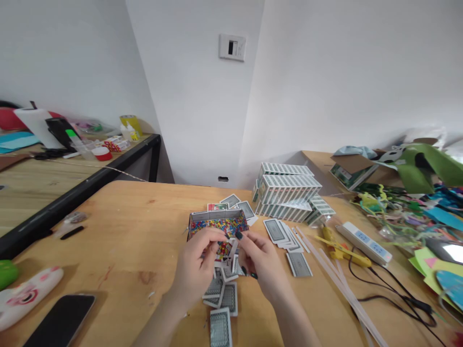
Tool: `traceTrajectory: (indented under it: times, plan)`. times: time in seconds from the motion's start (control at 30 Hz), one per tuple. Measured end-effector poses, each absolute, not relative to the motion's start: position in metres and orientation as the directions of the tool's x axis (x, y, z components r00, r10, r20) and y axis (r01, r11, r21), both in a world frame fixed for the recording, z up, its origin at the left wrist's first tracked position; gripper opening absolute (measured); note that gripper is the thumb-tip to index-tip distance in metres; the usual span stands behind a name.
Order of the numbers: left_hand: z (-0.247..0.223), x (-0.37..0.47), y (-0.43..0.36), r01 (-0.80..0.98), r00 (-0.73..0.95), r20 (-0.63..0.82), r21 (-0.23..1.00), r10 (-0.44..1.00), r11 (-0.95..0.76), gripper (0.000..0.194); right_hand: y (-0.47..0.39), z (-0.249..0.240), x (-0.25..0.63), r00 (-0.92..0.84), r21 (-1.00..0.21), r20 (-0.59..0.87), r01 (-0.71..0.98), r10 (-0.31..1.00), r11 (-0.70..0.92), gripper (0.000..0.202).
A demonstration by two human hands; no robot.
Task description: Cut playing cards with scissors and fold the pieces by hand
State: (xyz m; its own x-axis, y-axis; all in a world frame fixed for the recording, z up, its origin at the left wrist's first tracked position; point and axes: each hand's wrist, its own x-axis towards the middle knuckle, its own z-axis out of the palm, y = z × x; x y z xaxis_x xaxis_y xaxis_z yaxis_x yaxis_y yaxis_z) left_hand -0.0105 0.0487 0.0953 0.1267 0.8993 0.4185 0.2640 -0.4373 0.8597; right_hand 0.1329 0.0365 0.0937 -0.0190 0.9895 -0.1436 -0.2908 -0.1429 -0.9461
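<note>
My left hand and my right hand are close together over the near side of an open box that holds many tiny coloured pieces. Both hands are closed, thumb and finger pinched with the tips almost meeting. Whatever is in either pinch is too small to make out. A face-up playing card shows between and below the hands; I cannot tell whether a finger touches it. Grey-backed playing cards lie overlapping below, towards the table's near edge, partly covered by my left hand.
Stacked card boxes stand behind to the right, with loose cards before them. Farther right lie clear glue sticks, a yellow glue gun, a power strip and cables. A phone and a white pouch sit left.
</note>
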Motion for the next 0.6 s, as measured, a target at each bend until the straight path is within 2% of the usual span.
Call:
traceTrajectory:
  times: [0.17,0.3,0.4,0.6]
  plan:
    - [0.0951,-0.0095,0.0492,0.220,0.166,0.471,0.839,0.867,-0.498,0.023,0.0345,0.1011,0.1340,-0.233,-0.820,-0.172,-0.505,0.957,-0.270,0.023]
    - [0.0979,-0.0106,0.0483,0.156,0.212,0.502,0.830,0.838,-0.536,0.023,0.0334,0.1040,0.1373,-0.362,-0.746,-0.153,-0.567,0.919,-0.348,0.018]
    - [0.0979,-0.0117,0.0464,0.113,0.212,0.454,0.868,0.866,-0.483,0.019,0.0337,0.1019,0.1401,-0.383,-0.723,-0.152,-0.585,0.911,-0.367,0.017]
    - [0.0923,-0.0117,0.0486,0.157,0.205,0.296,0.931,0.933,-0.330,0.017,0.0358,0.0986,0.1417,-0.327,-0.702,-0.178,-0.619,0.928,-0.352,0.017]
